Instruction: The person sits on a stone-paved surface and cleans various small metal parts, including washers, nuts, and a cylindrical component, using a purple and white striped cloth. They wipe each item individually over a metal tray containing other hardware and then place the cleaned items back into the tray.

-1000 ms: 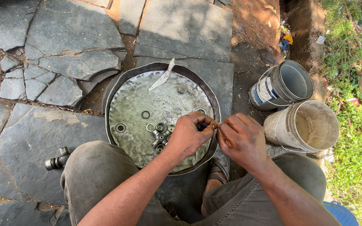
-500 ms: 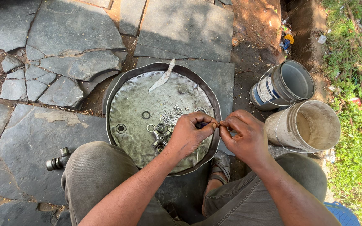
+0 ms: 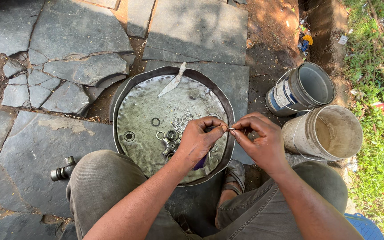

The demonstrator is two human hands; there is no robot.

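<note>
Cracked stone paving and bare earth under me, with a shallow metal pan of small parts set between my knees.

Stone slabs (image 3: 192, 31) carry the round pan (image 3: 125, 89), which sits close in front of me so its loose rings and nuts (image 3: 167, 138) stay together within reach, a pale blade-like scrap (image 3: 173, 83) resting on its far rim. Two empty buckets (image 3: 330, 133) stand together off to my right, near the grass, and a dark pipe fitting (image 3: 63, 169) lies on the slab by my left knee. My left hand (image 3: 198, 140) and right hand (image 3: 261, 142) meet over the pan's near right edge, fingers curled, each pinching one end of a thin metal pin (image 3: 230, 129) held level between them; what sort of pin I cannot tell.
</note>
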